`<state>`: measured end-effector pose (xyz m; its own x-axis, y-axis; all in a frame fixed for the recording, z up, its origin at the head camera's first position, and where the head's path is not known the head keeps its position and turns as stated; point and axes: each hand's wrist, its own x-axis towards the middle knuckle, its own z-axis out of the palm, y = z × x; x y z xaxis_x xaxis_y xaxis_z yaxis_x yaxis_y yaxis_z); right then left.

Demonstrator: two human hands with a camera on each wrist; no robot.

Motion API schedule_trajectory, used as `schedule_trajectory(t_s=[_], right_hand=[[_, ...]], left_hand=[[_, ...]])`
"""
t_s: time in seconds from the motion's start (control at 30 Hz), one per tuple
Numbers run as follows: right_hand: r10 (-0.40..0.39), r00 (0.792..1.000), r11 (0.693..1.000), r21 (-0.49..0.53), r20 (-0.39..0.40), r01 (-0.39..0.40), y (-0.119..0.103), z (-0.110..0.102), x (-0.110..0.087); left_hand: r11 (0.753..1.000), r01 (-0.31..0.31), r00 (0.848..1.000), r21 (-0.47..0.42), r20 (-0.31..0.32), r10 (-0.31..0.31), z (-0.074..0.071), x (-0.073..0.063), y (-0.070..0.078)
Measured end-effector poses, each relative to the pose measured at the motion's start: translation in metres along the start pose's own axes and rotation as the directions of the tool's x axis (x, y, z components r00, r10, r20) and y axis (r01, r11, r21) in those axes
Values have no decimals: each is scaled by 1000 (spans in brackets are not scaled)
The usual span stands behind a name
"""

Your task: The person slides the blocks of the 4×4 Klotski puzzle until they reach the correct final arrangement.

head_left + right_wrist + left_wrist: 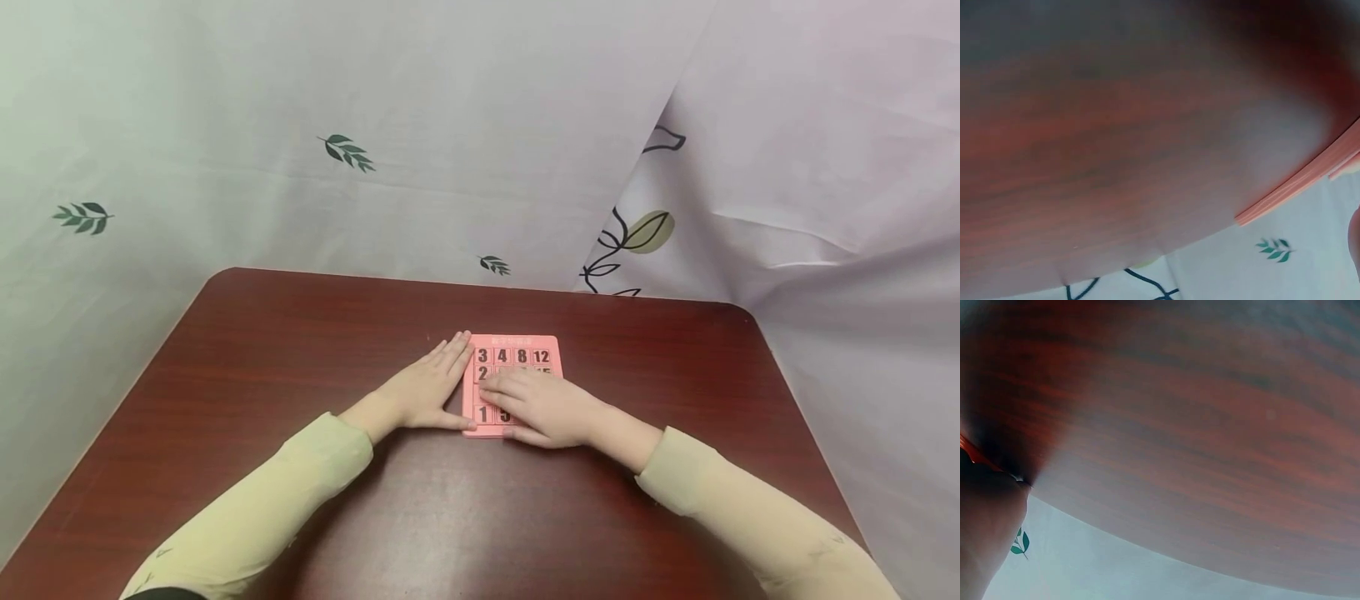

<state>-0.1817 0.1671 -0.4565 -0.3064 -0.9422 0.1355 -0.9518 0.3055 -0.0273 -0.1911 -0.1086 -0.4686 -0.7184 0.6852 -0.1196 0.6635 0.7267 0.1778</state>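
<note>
A pink sliding number puzzle (517,341) lies flat on the table. Its top row of tiles reads 3, 4, 8, 12; a 2 begins the row below, and 1 and 5 show at the bottom left. Along its left side my left hand (426,385) rests with straight fingers, the thumb at the near left corner. My right hand (551,408) lies over the tiles, fingertips touching the puzzle's left-middle part and hiding several numbers. In the right wrist view the puzzle's pink side (1302,181) slants past a bit of the right hand (1354,244). The left wrist view catches part of the left hand (991,528).
The dark red wooden table (300,333) has rounded far corners. Behind it hangs a pale curtain (450,167) with leaf prints, folded at the right. Light sleeves cover both forearms, which come in over the near part of the table.
</note>
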Motion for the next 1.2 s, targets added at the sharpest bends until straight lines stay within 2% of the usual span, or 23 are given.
schedule_trajectory(t_s=[0.13,0.3,0.4,0.67,0.87,1.0,1.2], right_hand=[[-84,996,996,-29,-32,84,-11,5,-7],[-122,992,992,-45,-41,120,-14,8,-11],[-102,994,993,-59,-25,101,-12,7,-10],[35,999,998,-54,33,-34,-5,4,-4],[25,1000,999,-38,6,-25,-6,2,-10],[-13,999,999,-52,-31,12,-9,0,-24],[-55,996,995,-88,-77,48,-11,3,-44]], left_hand=[[1000,5,1000,0,1,-5,0,0,0],[1000,2,1000,-3,-11,-2,-1,-1,0],[1000,1,1000,-1,-7,-1,-1,-1,0],[1000,-4,1000,1,-3,4,-2,-1,1],[1000,4,1000,6,3,-4,-1,0,0],[1000,12,1000,13,15,-12,0,0,0],[1000,-2,1000,3,-15,2,0,-1,1]])
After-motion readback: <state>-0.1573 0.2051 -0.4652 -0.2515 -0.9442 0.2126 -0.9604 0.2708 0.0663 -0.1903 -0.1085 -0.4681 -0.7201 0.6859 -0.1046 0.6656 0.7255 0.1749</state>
